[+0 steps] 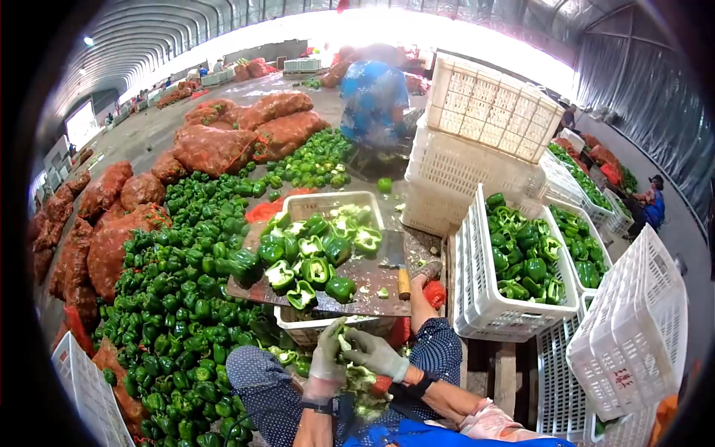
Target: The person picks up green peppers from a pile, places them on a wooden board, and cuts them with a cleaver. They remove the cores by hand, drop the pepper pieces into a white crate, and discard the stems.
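A wide-angle, head-worn camera looks forward and down, close above the hands [380, 357], facing the near edge of the worktop [370, 270].

Bulging red mesh sacks [214, 149], heaped along the left. Stack of white perforated plastic crates [477, 167], ahead to the right. Tilted white plastic crate with red lettering [633, 335], right foreground. Brown wooden slatted pallet [505, 372]. Person in blue patterned top [374, 100], beyond. Arched ribbed grey roof [186, 33]. Silvery sheet wall [640, 82], right.
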Available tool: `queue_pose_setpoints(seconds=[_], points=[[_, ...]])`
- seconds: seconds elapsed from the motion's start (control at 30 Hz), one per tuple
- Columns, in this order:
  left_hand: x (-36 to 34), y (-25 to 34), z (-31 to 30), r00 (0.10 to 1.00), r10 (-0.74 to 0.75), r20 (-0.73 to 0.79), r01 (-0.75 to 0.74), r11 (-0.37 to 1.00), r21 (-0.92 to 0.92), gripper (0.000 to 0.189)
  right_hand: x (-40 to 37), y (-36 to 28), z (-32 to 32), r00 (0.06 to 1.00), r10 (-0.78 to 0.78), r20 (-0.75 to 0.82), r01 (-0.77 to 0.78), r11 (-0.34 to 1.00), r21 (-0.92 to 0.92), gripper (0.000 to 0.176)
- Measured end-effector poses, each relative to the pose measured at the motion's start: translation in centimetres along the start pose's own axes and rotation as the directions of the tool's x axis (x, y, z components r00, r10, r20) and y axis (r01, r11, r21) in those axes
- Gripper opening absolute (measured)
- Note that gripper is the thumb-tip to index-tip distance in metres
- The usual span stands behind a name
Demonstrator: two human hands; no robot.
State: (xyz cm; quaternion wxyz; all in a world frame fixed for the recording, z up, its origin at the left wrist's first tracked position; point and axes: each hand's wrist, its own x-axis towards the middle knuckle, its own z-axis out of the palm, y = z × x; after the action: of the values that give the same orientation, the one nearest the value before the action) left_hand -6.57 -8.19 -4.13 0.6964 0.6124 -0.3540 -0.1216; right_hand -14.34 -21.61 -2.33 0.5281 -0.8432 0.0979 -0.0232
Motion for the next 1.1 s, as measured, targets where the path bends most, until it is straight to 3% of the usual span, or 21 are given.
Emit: queue_pose_setpoints(seconds=[0.03, 0.07, 0.1, 0.13, 0.17, 0.23, 0.3, 0.4, 0.43, 0.47, 0.53, 0.57, 0.6, 0.67, 0.8, 0.83, 0.93, 0.97, 1.0, 1.07, 1.1], points=[[0.4, 0.4, 0.0, 0.999, -0.033, 0.014, 0.033, 0.999, -0.024, 0.048, -0.2, -0.2, 0.3, 0.997, -0.051, -0.055, 0.052, 0.999, 0.007, 0.057], [0.2, 1.0, 0.1, 0.987, -0.160, 0.012, 0.158, 0.958, -0.240, 0.046, -0.5, -0.6, 0.7, 0.989, -0.099, -0.106, 0.101, 0.995, 0.013, 0.058], [0.1, 1.7, 0.1, 0.959, -0.284, 0.010, 0.258, 0.855, -0.449, 0.045, -0.9, -1.0, 0.8, 0.995, -0.053, -0.083, 0.066, 0.984, 0.167, 0.058], [0.1, 2.4, -0.2, 0.893, -0.436, 0.115, 0.395, 0.632, -0.667, 0.043, -1.2, -1.7, 0.7, 0.999, -0.008, -0.049, 0.023, 0.949, 0.313, 0.059], [0.0, 2.1, -0.7, 0.917, -0.376, 0.131, 0.389, 0.776, -0.497, 0.050, -1.2, -2.7, -0.1, 0.997, 0.062, 0.043, -0.072, 0.944, 0.323, 0.060], [-0.2, 1.6, -1.5, 0.954, -0.251, 0.162, 0.269, 0.958, -0.099, 0.062, -1.0, -1.7, 0.1, 0.997, 0.016, 0.075, -0.034, 0.967, 0.251, 0.059], [-0.3, 1.2, -1.5, 0.961, -0.213, 0.174, 0.243, 0.954, -0.175, 0.054, -1.2, -1.2, 0.6, 0.998, -0.046, 0.035, 0.041, 0.989, 0.145, 0.059], [-0.3, 0.9, -1.4, 0.954, -0.192, 0.229, 0.262, 0.907, -0.329, 0.057, -1.7, -4.2, -0.3, 0.996, 0.018, 0.087, -0.018, 1.000, -0.003, 0.061], [-0.1, 1.9, -1.7, 0.936, -0.218, 0.276, 0.309, 0.883, -0.352, 0.061, -1.6, -3.5, 0.3, 0.994, -0.103, 0.023, 0.105, 0.991, -0.089, 0.061], [-0.1, 2.4, -2.0, 0.915, -0.243, 0.322, 0.358, 0.856, -0.372, 0.067, -1.7, -3.0, 0.6, 0.996, -0.086, 0.036, 0.088, 0.993, -0.083, 0.061], [-0.1, 2.2, -1.7, 0.895, -0.348, 0.277, 0.442, 0.768, -0.463, 0.082, -1.7, -3.2, 0.7, 0.996, -0.055, 0.065, 0.060, 0.995, -0.076, 0.062], [0.1, 2.5, -2.0, 0.879, -0.375, 0.295, 0.471, 0.778, -0.415, 0.085, -1.8, -3.8, 0.7, 0.994, 0.038, 0.107, -0.041, 0.999, 0.025, 0.063], [0.1, 2.8, -2.4, 0.859, -0.404, 0.314, 0.502, 0.784, -0.364, 0.089, -1.8, -3.7, 1.1, 0.991, 0.003, 0.131, -0.012, 0.997, 0.070, 0.063], [-0.1, 3.0, -2.5, 0.923, -0.299, 0.242, 0.377, 0.828, -0.415, 0.097, -1.6, -3.5, 1.9, 0.984, -0.073, 0.163, 0.045, 0.985, 0.165, 0.063], [-0.5, 0.6, -3.5, 0.940, -0.243, 0.239, 0.330, 0.825, -0.458, 0.078, -0.5, -3.8, 1.6, 0.961, -0.004, 0.277, -0.037, 0.989, 0.143, 0.062], [-0.3, 0.0, -3.8, 0.935, -0.198, 0.295, 0.306, 0.871, -0.385, 0.066, 0.0, -3.9, 1.7, 0.963, -0.082, 0.257, 0.045, 0.988, 0.147, 0.059], [-0.7, -0.1, -3.7, 0.982, -0.037, 0.188, 0.049, 0.997, -0.057, 0.057, 1.0, -5.2, 0.4, 0.952, -0.102, 0.288, 0.109, 0.994, -0.008, 0.055], [-0.5, 0.6, -3.9, 0.978, -0.064, 0.199, 0.092, 0.987, -0.133, 0.058, 0.9, -5.6, 0.6, 0.953, -0.196, 0.229, 0.205, 0.979, -0.014, 0.052], [-0.2, 1.4, -4.1, 0.973, -0.091, 0.211, 0.136, 0.969, -0.208, 0.060, 0.1, -6.4, 0.4, 0.955, -0.160, 0.250, 0.184, 0.980, -0.073, 0.050], [-0.3, 1.5, -4.5, 0.967, 0.017, 0.253, -0.016, 1.000, -0.007, 0.069, 0.1, -4.3, 1.2, 0.931, -0.260, 0.257, 0.305, 0.940, -0.155, 0.046], [-0.8, -0.2, -4.1, 0.973, -0.094, 0.210, 0.124, 0.983, -0.138, 0.071, 0.1, -3.3, 1.5, 0.920, -0.287, 0.269, 0.339, 0.925, -0.170, 0.045]])
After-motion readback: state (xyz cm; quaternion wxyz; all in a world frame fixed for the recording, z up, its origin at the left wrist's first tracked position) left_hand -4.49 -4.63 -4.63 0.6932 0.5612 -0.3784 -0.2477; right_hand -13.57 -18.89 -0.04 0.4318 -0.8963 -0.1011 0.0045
